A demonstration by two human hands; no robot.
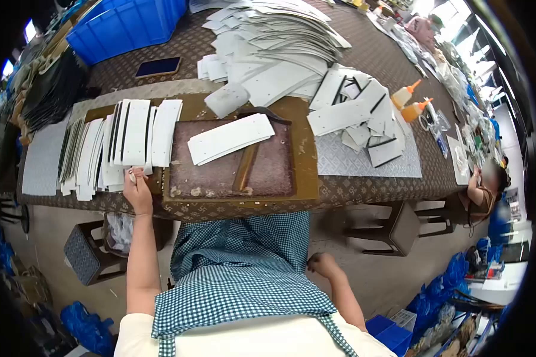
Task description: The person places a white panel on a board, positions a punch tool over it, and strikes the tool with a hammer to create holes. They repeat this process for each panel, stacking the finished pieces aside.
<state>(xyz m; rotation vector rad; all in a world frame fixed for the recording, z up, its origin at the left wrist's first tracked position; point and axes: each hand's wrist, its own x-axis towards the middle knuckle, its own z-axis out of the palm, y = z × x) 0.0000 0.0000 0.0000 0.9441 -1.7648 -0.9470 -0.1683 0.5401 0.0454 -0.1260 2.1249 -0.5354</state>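
Note:
My left hand [138,191] is at the near edge of the table, fingers pinched together at the lower end of a row of white strips [136,134]. A small whitish bit shows at the fingertips; I cannot make out what it is. My right hand [323,265] hangs low beside my checked apron [244,294], away from the table, its fingers blurred. Between the rows, a short stack of white strips [231,140] lies on a reddish slab [205,178]. Partly under this stack is a hammer with a wooden handle [246,169].
A large heap of white pieces [274,50] covers the table's back. Smaller pieces [345,116] and two glue bottles [415,110] are at right. A phone [158,67] and blue crate [128,30] stand back left. Stools [393,229] flank me; another person [482,193] sits far right.

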